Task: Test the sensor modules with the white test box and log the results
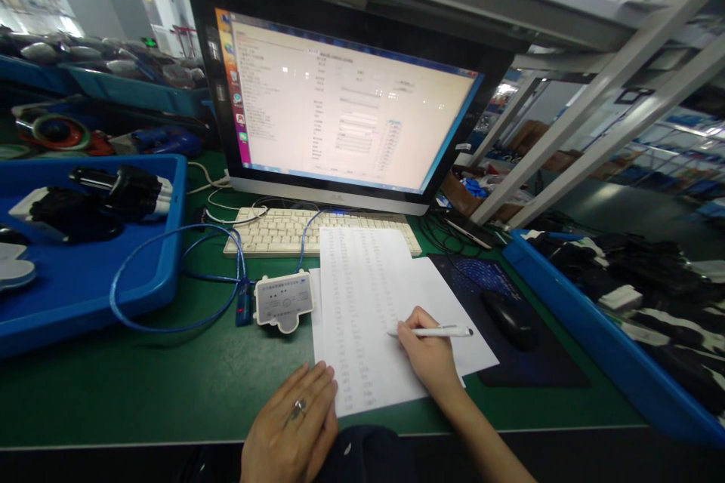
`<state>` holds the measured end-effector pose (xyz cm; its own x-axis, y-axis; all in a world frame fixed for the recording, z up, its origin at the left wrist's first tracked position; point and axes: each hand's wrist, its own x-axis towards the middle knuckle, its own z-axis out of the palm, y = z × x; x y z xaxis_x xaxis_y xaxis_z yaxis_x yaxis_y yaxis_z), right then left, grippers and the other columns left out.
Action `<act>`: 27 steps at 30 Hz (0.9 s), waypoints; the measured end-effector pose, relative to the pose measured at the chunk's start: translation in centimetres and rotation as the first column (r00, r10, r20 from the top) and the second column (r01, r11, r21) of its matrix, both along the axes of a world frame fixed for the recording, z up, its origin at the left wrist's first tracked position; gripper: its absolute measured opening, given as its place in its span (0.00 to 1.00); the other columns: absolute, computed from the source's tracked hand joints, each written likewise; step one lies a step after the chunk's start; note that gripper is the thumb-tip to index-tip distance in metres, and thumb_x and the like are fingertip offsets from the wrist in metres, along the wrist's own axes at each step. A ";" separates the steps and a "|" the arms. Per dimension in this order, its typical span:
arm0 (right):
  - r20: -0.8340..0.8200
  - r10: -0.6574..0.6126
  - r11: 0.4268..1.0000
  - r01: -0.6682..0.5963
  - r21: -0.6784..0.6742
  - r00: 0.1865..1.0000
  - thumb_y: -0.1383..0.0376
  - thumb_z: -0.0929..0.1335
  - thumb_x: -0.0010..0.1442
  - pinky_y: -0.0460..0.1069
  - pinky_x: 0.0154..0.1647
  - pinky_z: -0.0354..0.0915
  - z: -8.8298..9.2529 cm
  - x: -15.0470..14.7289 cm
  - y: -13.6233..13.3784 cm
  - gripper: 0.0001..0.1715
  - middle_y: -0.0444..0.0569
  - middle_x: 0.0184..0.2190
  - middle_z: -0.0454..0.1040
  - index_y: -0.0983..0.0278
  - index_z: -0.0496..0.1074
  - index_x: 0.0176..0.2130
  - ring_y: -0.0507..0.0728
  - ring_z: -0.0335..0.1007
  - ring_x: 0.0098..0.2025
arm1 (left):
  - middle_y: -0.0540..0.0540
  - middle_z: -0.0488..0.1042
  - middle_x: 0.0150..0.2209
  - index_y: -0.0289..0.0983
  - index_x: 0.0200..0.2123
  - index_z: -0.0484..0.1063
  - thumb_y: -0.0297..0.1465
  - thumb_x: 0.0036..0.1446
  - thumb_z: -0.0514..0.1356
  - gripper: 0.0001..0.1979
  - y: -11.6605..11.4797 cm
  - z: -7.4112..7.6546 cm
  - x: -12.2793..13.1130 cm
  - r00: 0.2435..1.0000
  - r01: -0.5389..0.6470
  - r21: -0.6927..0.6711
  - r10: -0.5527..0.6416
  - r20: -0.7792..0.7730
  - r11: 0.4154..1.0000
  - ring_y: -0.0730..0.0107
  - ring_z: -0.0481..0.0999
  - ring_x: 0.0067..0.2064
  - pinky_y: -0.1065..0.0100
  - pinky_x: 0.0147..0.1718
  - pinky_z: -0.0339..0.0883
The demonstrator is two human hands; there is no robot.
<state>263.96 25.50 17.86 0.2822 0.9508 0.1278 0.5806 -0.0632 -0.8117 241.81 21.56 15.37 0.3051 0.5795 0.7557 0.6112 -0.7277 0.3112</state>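
My right hand (429,353) is closed around a white pen (442,331), its tip at a sheet of paper (371,302) covered with handwritten columns. More white paper lies beneath that sheet. At the sheet's lower left edge, my left hand (297,419) rests flat with fingers extended and a ring on one finger; it holds nothing. Just above the left hand sits a small light-coloured device (284,300) with a grey label. Beside it is a blue module (243,303) with a red light, joined to a looped blue cable (116,294).
A monitor (340,106) showing a form stands behind a white keyboard (277,232), partly overlapped by the paper. A black mouse (508,318) rests on a dark mouse pad (538,370). Blue trays of dark parts flank the green table (186,392): left tray (73,302), right tray (600,324).
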 end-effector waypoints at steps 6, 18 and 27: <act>0.004 -0.010 1.000 0.010 0.010 1.000 0.59 0.62 0.48 0.47 0.21 0.54 0.1 0.0 0.1 0.14 0.39 0.13 0.57 0.59 0.53 0.17 0.52 0.55 0.19 | 0.46 0.78 0.39 0.33 0.38 0.74 0.21 0.56 0.54 0.10 0.0 0.0 0.0 1.000 0.007 -0.003 -0.007 -0.010 1.000 0.70 0.77 0.43 0.67 0.48 0.71; -0.054 -0.043 0.999 0.044 0.013 0.998 0.59 0.64 0.46 0.47 0.21 0.53 0.1 -0.1 0.1 0.14 0.39 0.13 0.57 0.59 0.54 0.17 0.52 0.54 0.19 | 0.46 0.78 0.39 0.33 0.38 0.74 0.21 0.56 0.54 0.10 0.0 0.1 0.0 1.000 0.001 -0.004 -0.001 0.000 1.000 0.72 0.77 0.44 0.69 0.51 0.68; -0.180 -0.038 0.999 0.040 0.010 0.983 0.54 0.65 0.49 0.45 0.15 0.49 -0.3 3.0 0.4 0.19 0.40 0.11 0.59 0.59 0.56 0.17 0.50 0.51 0.14 | 0.51 0.79 0.37 0.36 0.38 0.73 0.22 0.57 0.54 0.10 1.4 -3.5 -0.3 0.999 0.002 0.152 0.006 -0.051 0.988 0.76 0.77 0.43 0.75 0.52 0.65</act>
